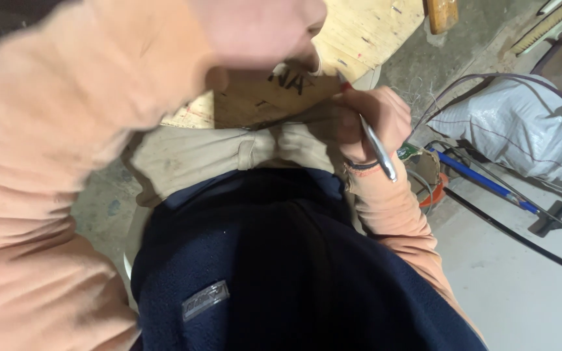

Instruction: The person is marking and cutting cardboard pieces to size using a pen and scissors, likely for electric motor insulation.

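I'm pinching one silver pen [377, 144] in my right hand [367, 120], fingers curling tight around it, tip meeting the near edge of the single plywood board [359, 32] resting over my lap. My left hand [255, 29] is blurring above the board — grip unreadable. I judge that bracing the board steadies the marking.

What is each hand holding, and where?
The right hand grips a silver pen near its tip, writing on the plywood board. The left hand is blurred; cannot tell.
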